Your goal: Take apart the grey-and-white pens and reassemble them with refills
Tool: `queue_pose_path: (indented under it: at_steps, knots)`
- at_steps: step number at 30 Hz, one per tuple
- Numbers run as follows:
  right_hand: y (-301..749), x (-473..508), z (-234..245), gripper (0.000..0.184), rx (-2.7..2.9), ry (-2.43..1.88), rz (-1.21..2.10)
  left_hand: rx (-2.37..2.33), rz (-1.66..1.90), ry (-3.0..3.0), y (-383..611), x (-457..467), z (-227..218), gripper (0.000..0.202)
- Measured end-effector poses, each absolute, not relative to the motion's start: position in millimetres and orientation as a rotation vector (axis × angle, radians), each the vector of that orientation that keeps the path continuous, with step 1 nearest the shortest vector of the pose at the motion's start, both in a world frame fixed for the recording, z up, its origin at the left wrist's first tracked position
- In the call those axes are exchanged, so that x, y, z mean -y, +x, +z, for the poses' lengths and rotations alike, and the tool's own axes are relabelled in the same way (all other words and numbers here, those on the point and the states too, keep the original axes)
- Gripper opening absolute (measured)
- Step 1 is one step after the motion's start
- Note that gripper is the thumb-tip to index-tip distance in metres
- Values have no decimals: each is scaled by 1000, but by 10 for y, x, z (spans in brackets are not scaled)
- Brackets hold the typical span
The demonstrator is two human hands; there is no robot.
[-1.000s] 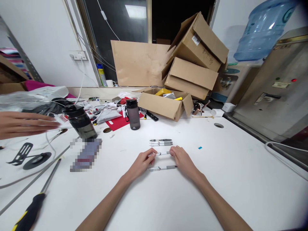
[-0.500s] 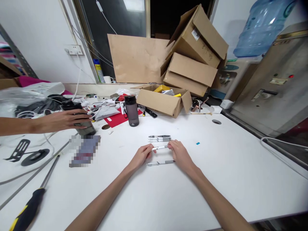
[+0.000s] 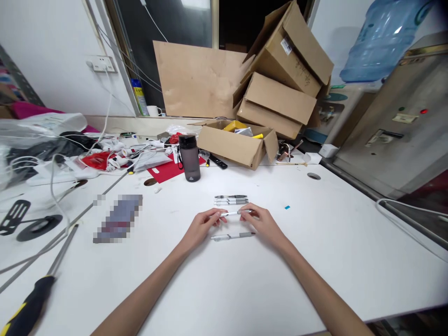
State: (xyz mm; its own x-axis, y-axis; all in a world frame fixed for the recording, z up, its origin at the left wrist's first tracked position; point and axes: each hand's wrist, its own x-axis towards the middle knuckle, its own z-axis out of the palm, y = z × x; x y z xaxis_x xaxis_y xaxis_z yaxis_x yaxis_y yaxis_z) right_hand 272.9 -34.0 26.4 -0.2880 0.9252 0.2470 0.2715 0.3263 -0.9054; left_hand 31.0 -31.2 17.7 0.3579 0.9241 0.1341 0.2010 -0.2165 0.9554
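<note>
Both of my hands pinch one white and grey pen [image 3: 232, 213] by its ends, held level just above the white table [image 3: 336, 242]. My left hand [image 3: 202, 227] grips the white end, my right hand [image 3: 263, 223] the grey end. A second pen [image 3: 231, 236] lies on the table just in front of my hands. Behind my hands, three more pens [image 3: 231, 199] lie side by side.
A dark grey bottle [image 3: 189, 157] stands behind the pens. An open cardboard box [image 3: 236, 145] and stacked boxes [image 3: 283, 79] sit at the back. Cables and clutter fill the left; a yellow-handled screwdriver [image 3: 33, 292] lies near left. A blurred flat object [image 3: 118, 218] lies left of centre.
Another person's hand came in from the left to the large dark bottle; hand and bottle are now out of view. My hands still hold the pen, shifted slightly with the camera.
</note>
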Motion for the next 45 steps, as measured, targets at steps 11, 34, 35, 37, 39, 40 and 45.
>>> queue_pose_path:
  at_steps: [11, 34, 35, 37, 39, 40, 45]
  knots:
    - [2718, 328, 288, 13, 1771, -1027, 951, -1027, 929, 1635, 293, 331, 162, 39]
    - [2723, 385, 399, 15, 1760, -1019, 923, -1085, 863, 1584, 322, 337, 152, 53]
    - [2725, 383, 400, 15, 1765, -1015, 911, -1080, 861, 1573, 324, 337, 151, 54]
    - [2730, 376, 397, 14, 1762, -1005, 888, -1068, 856, 1555, 326, 333, 147, 58]
    - [2739, 369, 396, 13, 1748, -990, 862, -1059, 848, 1536, 326, 325, 140, 62]
    - [2745, 367, 399, 13, 1742, -982, 851, -1059, 847, 1531, 325, 319, 136, 64]
    - [2774, 368, 424, 21, 1730, -986, 875, -1070, 914, 1613, 317, 301, 133, 46]
